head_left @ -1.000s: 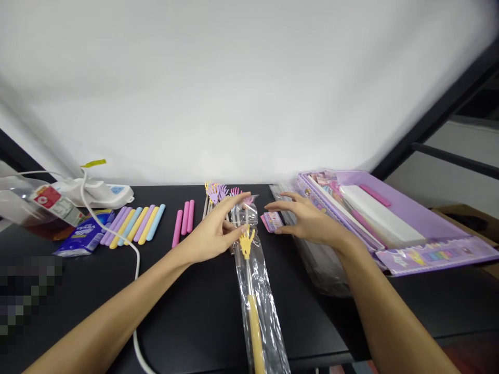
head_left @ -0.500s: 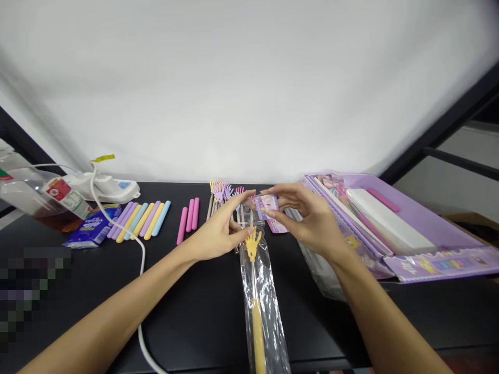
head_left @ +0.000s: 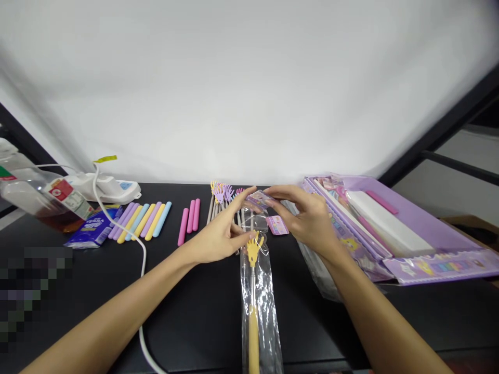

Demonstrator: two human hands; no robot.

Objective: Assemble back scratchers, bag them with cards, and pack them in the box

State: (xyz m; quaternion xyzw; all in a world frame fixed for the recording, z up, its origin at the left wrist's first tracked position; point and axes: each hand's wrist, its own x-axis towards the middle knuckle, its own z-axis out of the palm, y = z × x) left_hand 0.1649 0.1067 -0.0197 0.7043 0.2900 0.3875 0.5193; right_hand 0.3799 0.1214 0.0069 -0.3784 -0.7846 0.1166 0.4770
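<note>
A yellow back scratcher (head_left: 253, 252) with a hand-shaped head lies lengthwise inside a clear plastic bag (head_left: 266, 291). At the bag's top end, my left hand (head_left: 218, 231) grips the plastic, its thumb beside the scratcher's head and its forefinger stretched toward the card. My right hand (head_left: 307, 215) pinches a small purple printed card (head_left: 259, 199) between thumb and fingers, tilted just above the bag's mouth. A second printed card (head_left: 277, 225) lies on the black table (head_left: 187, 311) under my right hand. Behind my left hand are several scratcher heads (head_left: 220, 192) on metal rods.
Pink handles (head_left: 189, 218) and several pastel handles (head_left: 142, 221) lie to the left. Beyond them are a blue tissue pack (head_left: 91, 228), a bottle (head_left: 47, 192), a power strip (head_left: 125, 191) and a white cable (head_left: 143, 259). An open purple box (head_left: 421, 208) stands at right.
The card in my right hand has tipped flatter and moved slightly up, over the bag's opening. The bag with the scratcher has swung a little left at its near end.
</note>
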